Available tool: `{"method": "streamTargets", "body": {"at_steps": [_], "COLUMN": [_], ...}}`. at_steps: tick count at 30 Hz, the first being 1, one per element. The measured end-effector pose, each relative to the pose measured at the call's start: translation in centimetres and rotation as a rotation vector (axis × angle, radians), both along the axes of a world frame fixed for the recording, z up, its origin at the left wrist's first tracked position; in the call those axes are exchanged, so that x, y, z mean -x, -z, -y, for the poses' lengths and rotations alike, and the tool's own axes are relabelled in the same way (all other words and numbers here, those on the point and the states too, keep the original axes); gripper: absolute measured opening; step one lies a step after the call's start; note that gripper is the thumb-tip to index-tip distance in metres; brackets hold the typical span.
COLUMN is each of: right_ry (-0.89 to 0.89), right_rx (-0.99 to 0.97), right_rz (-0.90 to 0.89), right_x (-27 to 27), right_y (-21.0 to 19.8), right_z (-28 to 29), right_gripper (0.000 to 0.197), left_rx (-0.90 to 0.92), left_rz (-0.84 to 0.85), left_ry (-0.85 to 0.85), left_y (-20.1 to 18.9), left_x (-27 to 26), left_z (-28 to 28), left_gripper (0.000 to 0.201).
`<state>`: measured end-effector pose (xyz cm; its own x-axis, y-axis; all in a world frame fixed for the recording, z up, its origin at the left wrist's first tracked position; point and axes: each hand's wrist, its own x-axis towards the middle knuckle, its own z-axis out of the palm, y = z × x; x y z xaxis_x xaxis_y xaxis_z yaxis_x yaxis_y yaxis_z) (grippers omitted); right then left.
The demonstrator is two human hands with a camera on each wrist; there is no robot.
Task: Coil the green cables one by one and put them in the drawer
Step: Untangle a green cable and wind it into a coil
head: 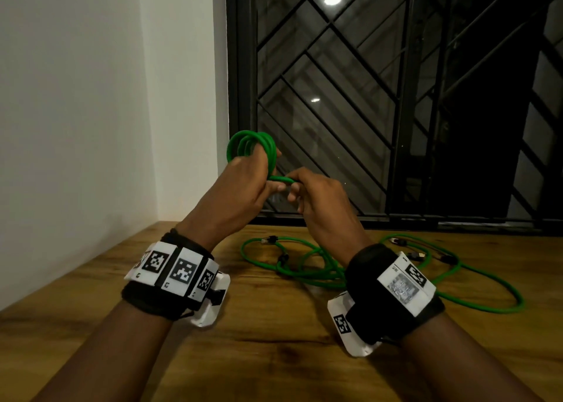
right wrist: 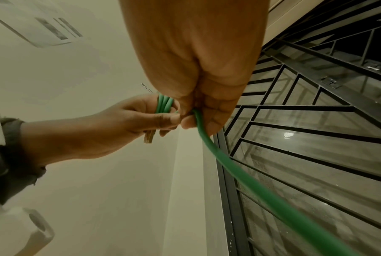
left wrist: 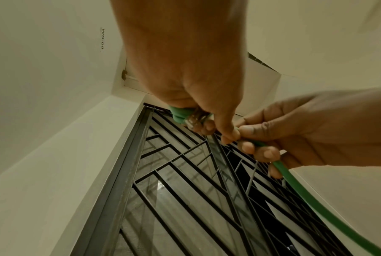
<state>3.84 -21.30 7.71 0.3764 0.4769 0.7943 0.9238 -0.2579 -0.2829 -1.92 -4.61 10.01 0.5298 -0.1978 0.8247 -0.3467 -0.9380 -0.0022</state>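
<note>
My left hand point(head: 243, 182) is raised above the table and grips a coil of green cable point(head: 248, 146) of several loops; in the left wrist view the coil point(left wrist: 178, 115) and a clear plug point(left wrist: 195, 119) show under its fingers. Close beside it, my right hand point(head: 313, 194) pinches the free strand point(head: 281, 180) of the same cable. In the right wrist view this strand point(right wrist: 239, 180) runs down from my fingers, and the left hand point(right wrist: 128, 121) holds the loops point(right wrist: 163, 104). More green cables point(head: 307, 267) lie tangled on the wooden table point(head: 274, 334). No drawer is in view.
A white wall point(head: 76, 97) stands at the left. A dark window with a black metal grille point(head: 396, 97) runs along the table's far edge. The loose cables spread over the table's right half, with black and clear plugs point(head: 269, 239) among them.
</note>
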Motion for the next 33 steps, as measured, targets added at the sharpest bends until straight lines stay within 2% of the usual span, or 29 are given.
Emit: {"method": "streamTargets", "body": {"at_steps": [4,7,9,13,16,20,23,26,30,33], "right_ry": [-0.055,-0.060,-0.017,0.191,0.241,0.441,0.543,0.490,0.368,0.294], "right_rx": [0.063,0.237,0.306,0.379,0.230,0.027,-0.106,-0.277,-0.501,-0.606], "right_rz": [-0.069,-0.214,-0.252,-0.063,0.044,0.273,0.338,0.239,0.126,0.107], "right_x": [0.5,0.8,0.8,1.2,1.7,1.9,1.6,1.0,0.2,-0.2], "right_y": [-0.1,0.2,0.4,0.3,-0.2,-1.0,-1.3,-1.4,-1.7,-2.0], "right_z": [-0.1,-0.3,-0.2,0.2,0.5,1.1,1.4,1.6,2.2,2.4], "right_gripper": [0.014,0.031,0.032,0.021,0.023,0.012,0.012,0.014,0.019,0.022], "left_rx": [-0.091,-0.113,-0.047,0.096,0.118,0.175,0.296,0.415,0.603,0.670], "left_rz": [0.107,0.164,0.216,0.251,0.182,0.054,-0.088,-0.287,-0.463,-0.529], "left_ry": [-0.173,-0.248,-0.332,-0.446,-0.423,-0.302,-0.090,0.162,0.529,0.668], "left_y": [0.1,0.1,-0.3,-0.9,-0.5,0.1,0.0,-0.1,0.0,0.1], "left_x": [0.2,0.2,0.6,1.4,0.8,-0.3,-0.3,0.1,0.6,0.8], "left_z": [-0.3,-0.8,-1.5,-3.5,-3.9,-3.6,-3.3,-2.3,0.0,1.6], "left_gripper": [0.050,0.048,0.044,0.047,0.047,0.036,0.026,0.031,0.023,0.026]}}
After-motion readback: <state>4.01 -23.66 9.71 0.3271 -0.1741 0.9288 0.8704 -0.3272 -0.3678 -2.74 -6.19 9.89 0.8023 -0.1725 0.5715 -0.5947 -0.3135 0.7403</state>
